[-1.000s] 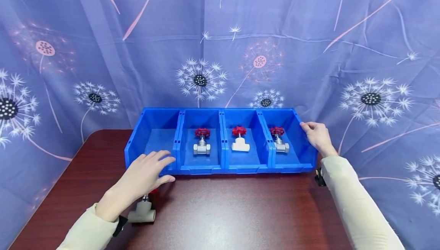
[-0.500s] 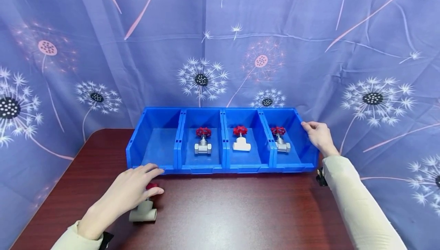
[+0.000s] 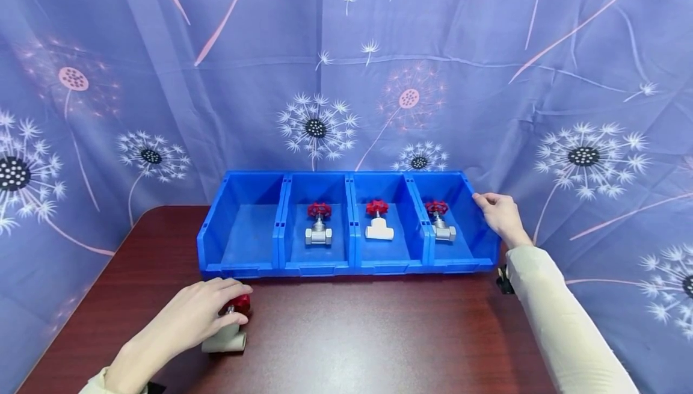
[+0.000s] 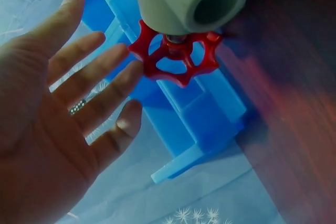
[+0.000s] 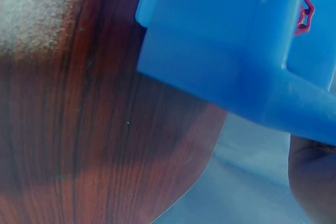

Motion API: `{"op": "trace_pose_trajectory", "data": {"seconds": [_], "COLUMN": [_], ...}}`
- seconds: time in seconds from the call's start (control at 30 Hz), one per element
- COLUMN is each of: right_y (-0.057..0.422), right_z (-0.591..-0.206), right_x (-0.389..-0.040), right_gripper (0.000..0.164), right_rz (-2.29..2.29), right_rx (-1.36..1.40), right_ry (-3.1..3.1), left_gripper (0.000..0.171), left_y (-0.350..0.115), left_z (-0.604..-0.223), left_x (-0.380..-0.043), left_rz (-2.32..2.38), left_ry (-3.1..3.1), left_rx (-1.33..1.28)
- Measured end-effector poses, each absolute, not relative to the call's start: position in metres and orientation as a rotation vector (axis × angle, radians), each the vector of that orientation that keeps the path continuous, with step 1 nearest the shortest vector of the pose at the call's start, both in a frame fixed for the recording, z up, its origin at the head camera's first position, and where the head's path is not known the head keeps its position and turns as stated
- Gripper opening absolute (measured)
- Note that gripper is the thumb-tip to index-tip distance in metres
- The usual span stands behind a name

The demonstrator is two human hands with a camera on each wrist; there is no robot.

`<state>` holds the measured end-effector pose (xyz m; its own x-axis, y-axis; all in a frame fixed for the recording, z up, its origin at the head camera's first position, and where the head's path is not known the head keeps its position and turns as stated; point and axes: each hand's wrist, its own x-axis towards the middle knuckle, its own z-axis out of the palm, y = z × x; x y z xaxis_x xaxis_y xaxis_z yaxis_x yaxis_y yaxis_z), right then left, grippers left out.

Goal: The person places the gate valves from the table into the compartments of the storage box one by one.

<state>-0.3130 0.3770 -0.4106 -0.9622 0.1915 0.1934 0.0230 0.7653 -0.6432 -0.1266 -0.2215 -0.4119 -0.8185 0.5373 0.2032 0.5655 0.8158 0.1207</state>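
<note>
A grey-beige tee-bodied valve (image 3: 227, 342) with a red handwheel (image 4: 178, 51) stands on the table in front of the leftmost bin. Beside and over it is my left hand (image 3: 186, 319), its fingers spread and fairly straight. In the left wrist view the fingertips come right up to the handwheel's rim; whether they touch it I cannot tell. My right hand (image 3: 500, 216) pinches the right wall of the row of blue bins (image 3: 325, 270). The right wrist view catches only a thumb (image 5: 312, 174) under the bin's edge.
From left to right, the second bin holds a metal valve (image 3: 318, 234), the third a white valve (image 3: 379, 230), the rightmost another metal valve (image 3: 444, 231). All have red handwheels. A dandelion-patterned curtain (image 3: 346, 81) hangs behind the brown table (image 3: 379, 334).
My left hand has moved back from the leftmost bin's front toward me, down to the grey-beige valve. The right hand has stayed at the bin's right wall.
</note>
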Motion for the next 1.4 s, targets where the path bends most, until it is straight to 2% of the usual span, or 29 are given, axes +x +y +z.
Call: {"op": "trace_pose_trajectory", "data": {"seconds": [0.3, 0.67, 1.4], "right_y": [0.377, 0.377, 0.377], "right_z": [-0.412, -0.409, -0.411], "right_x": [-0.313, -0.312, -0.312], "right_gripper": [0.052, 0.051, 0.052], "right_rz": [1.001, 1.005, 1.039], "right_rx": [-0.177, -0.178, -0.175], "right_ry": [-2.714, -2.709, -2.711], "left_gripper": [0.039, 0.037, 0.047], "left_y": [-0.225, -0.227, -0.224], "left_z": [-0.416, -0.426, -0.444], "left_x": [-0.118, -0.118, -0.116], "left_rz": [-0.290, -0.337, -0.362], "left_ry": [-2.763, -3.026, -3.150], "left_rx": [-0.924, -0.916, -0.959]}}
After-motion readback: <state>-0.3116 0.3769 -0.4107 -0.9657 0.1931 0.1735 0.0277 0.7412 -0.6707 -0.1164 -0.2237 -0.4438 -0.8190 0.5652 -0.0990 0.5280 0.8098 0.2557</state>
